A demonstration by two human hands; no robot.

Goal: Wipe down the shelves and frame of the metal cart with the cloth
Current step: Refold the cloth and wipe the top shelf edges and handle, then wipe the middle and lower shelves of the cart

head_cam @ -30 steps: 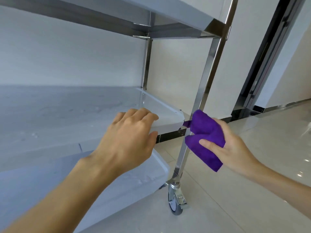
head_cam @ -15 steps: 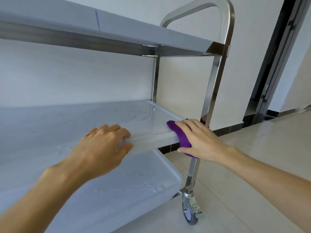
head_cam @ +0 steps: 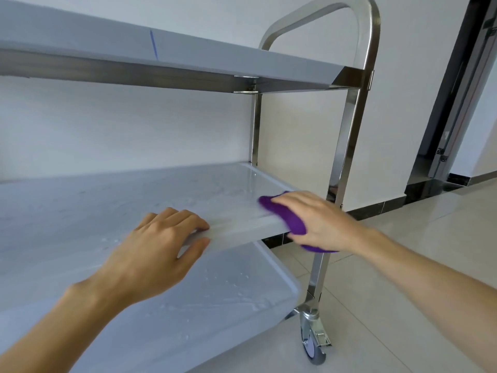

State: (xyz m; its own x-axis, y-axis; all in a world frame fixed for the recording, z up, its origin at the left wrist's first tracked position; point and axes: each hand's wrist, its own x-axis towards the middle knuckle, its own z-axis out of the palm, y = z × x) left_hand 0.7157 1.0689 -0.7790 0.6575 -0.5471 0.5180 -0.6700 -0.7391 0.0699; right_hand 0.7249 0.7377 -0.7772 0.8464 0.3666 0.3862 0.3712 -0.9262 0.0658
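1. One purple microfibre cloth [head_cam: 294, 220] sits folded over the front right corner of the pale grey middle shelf [head_cam: 161, 195] of the steel cart, just beside the polished upright post [head_cam: 345, 146].
2. Right hand [head_cam: 320, 222] lies over the cloth, fingers curved round it and pressing it onto the lip; keep that pressure even and drag along the edge, judging by the water beads on the shelf.
3. Left hand [head_cam: 158, 246] grips the shelf's front rim, fingers on top and thumb on its face; let it brace the cart, since the swivel caster [head_cam: 313, 343] could roll.
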